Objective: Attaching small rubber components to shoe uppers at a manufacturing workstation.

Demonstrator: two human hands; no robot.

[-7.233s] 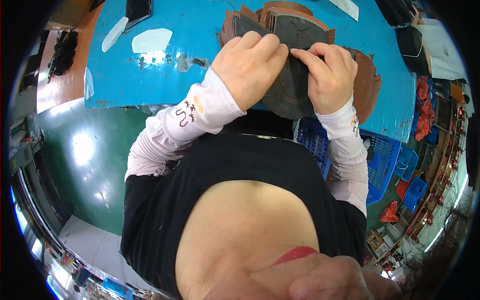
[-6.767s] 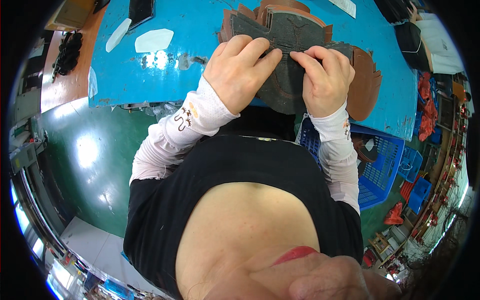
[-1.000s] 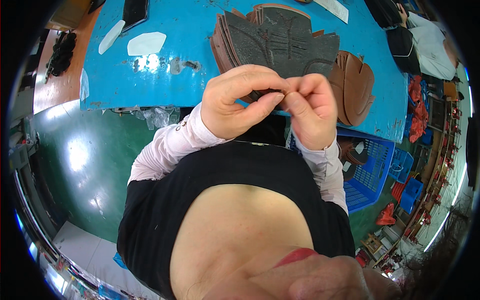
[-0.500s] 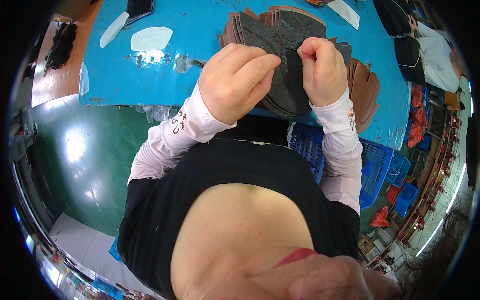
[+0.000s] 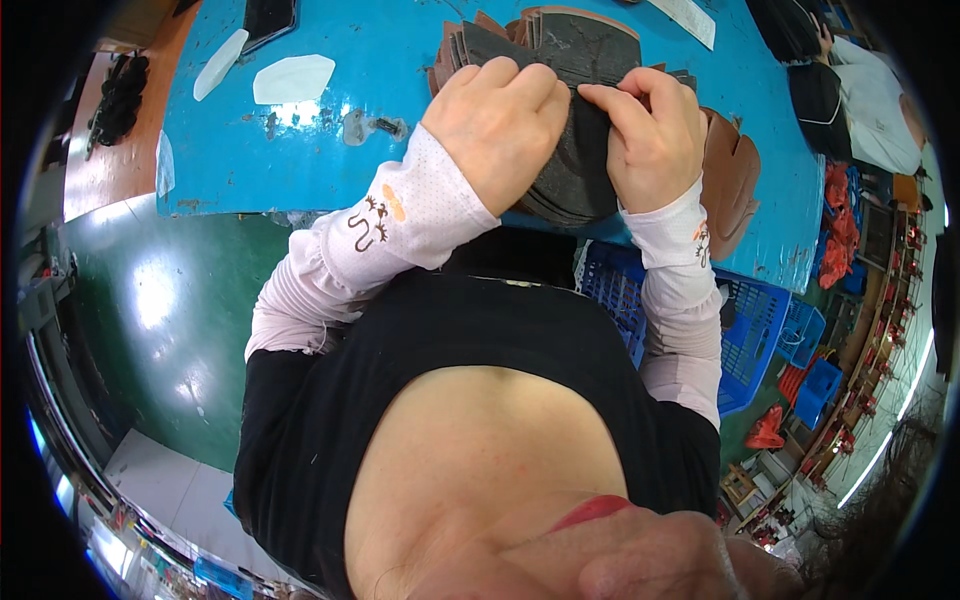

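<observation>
Head view: a person looks down at both hands working over a blue table (image 5: pixel 300 150).
Left hand (image 5: pixel 497 130): comes in from the lower left in a pale sleeve, knuckles up, fingers curled down and pressed onto the top of a stack of dark flat pieces.
Right hand (image 5: pixel 648 135): comes up from the lower right, wrist bent, fingers folded over the stack's right edge, thumb and forefinger pinching the top piece.
Dark stack (image 5: pixel 575 175): fanned flat cut pieces, lying at the table's near edge between the two hands, partly hidden by them.
Brown pieces (image 5: pixel 732 180): a pile just right of the right hand.
White cutouts (image 5: pixel 290 78): flat, well apart, at upper left.
Blue crate (image 5: pixel 745 330): below the table edge, beside the right forearm.
</observation>
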